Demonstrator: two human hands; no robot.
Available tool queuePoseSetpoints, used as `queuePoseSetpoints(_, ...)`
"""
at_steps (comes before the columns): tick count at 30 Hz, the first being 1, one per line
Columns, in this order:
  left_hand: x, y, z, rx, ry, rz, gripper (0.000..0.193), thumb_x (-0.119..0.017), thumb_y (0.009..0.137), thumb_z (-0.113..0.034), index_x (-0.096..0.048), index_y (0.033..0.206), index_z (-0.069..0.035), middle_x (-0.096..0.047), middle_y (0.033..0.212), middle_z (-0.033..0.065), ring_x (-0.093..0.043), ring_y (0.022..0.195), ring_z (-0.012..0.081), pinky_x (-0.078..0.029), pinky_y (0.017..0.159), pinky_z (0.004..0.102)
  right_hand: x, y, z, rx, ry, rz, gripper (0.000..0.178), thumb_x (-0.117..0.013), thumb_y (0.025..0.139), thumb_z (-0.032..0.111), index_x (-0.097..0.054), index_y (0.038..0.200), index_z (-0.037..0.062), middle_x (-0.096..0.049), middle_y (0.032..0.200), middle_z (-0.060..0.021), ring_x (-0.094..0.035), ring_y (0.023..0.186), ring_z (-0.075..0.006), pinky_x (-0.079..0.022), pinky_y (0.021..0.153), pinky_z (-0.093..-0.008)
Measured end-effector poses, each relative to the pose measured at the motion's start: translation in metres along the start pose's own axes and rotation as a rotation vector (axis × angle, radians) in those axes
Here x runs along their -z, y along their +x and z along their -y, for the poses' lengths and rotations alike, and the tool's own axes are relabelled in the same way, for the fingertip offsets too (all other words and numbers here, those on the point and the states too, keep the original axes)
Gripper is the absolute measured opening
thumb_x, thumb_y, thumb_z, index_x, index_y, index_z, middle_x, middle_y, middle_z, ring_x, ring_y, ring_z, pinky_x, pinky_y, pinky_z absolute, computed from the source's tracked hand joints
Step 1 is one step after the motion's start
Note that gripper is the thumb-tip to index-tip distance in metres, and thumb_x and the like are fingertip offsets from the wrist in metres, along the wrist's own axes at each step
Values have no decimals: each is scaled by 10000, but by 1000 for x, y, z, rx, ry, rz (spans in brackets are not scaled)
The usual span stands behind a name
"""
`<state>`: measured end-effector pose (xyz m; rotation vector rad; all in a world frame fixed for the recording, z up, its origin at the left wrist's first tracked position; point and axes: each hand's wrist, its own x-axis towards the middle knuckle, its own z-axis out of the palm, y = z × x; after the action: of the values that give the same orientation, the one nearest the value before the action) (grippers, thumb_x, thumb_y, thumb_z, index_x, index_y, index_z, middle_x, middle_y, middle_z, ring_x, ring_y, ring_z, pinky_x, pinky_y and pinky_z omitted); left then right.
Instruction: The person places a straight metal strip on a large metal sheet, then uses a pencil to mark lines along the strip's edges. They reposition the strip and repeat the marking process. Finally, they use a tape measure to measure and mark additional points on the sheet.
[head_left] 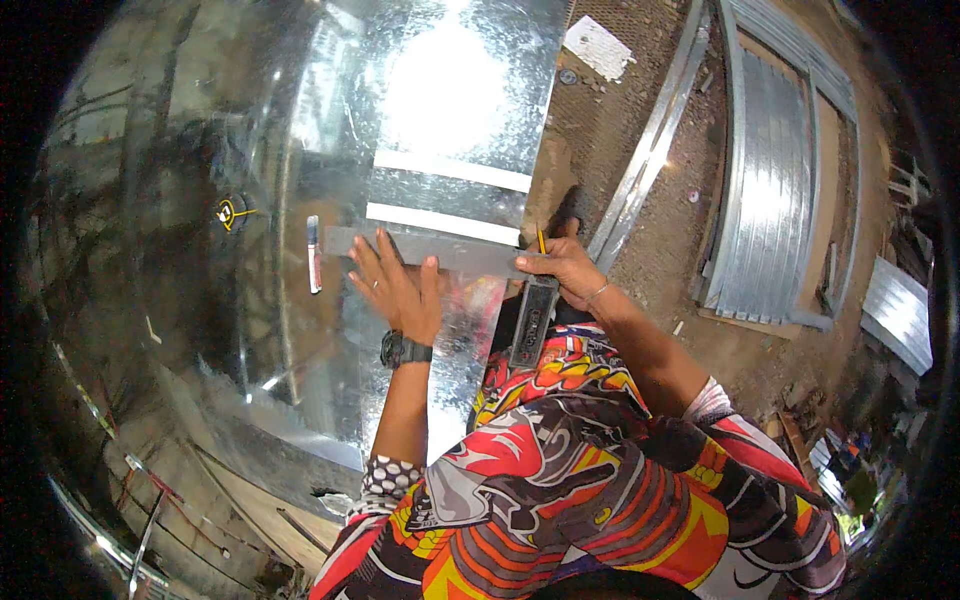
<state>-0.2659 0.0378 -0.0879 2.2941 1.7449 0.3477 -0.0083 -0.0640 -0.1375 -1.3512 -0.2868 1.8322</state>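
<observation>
A try square, its flat grey blade [460, 258] lying across a shiny metal sheet [460, 345], has a dark stock [533, 322] that hangs down along the sheet's right edge. My left hand [405, 300] rests flat on the blade, fingers spread. At the square's corner my right hand [570, 268] is closed, thumb on the blade's end. A yellow pencil-like stick [542, 240] pokes up from beside that hand; its lower part is hidden. Just left of the blade's far end lies a white marker [315, 268] with a dark cap.
Two white strips [445, 220] cross the sheet beyond the blade. A yellow-and-black round item [230, 213] sits farther left. On the ground to the right are long metal channels [655, 135], a framed corrugated panel [765, 190] and a white perforated piece [598, 48].
</observation>
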Motion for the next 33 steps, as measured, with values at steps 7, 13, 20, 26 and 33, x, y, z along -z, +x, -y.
queuePoseSetpoints(7,-23,19,-3,78,84,92,921,-559,983,-592,-235,1652,-48,-211,1713,214,-147,1596,401,-4,1239,669,14,16,-13,22,-39,-49,297,-790,917,204,-701,1088,-23,-739,999,-92,-702,876,-176,-561,802,-292)
queuePoseSetpoints(13,-22,19,-4,107,129,128,925,-551,987,-593,-225,1652,-38,-193,1722,200,-136,1603,380,1,1246,654,13,5,-19,44,125,-123,204,-757,942,147,-704,1103,34,-731,1075,-57,-675,996,-151,-528,914,-303)
queuePoseSetpoints(20,-26,15,4,121,54,38,897,-558,997,-549,-237,1642,-16,-201,1706,246,-138,1593,417,-39,1258,626,-8,-16,-25,130,264,-206,375,-703,976,76,-612,1336,25,-717,1188,-74,-674,1087,-173,-512,997,-337)
queuePoseSetpoints(26,-38,16,12,101,197,-11,830,-521,1022,-477,-237,1634,5,-190,1693,288,-176,1573,451,-85,1251,634,-43,-10,-34,51,437,-234,385,-715,991,169,-612,1315,-12,-716,1206,-74,-659,1121,-186,-484,1010,-375)
queuePoseSetpoints(33,-32,18,3,158,154,19,815,-463,1040,-497,-216,1643,-9,-175,1707,261,-145,1586,429,-90,1253,627,-43,-17,-20,133,512,-161,278,-702,1010,179,-673,1216,-5,-736,1158,-87,-693,1009,-154,-532,923,-320)
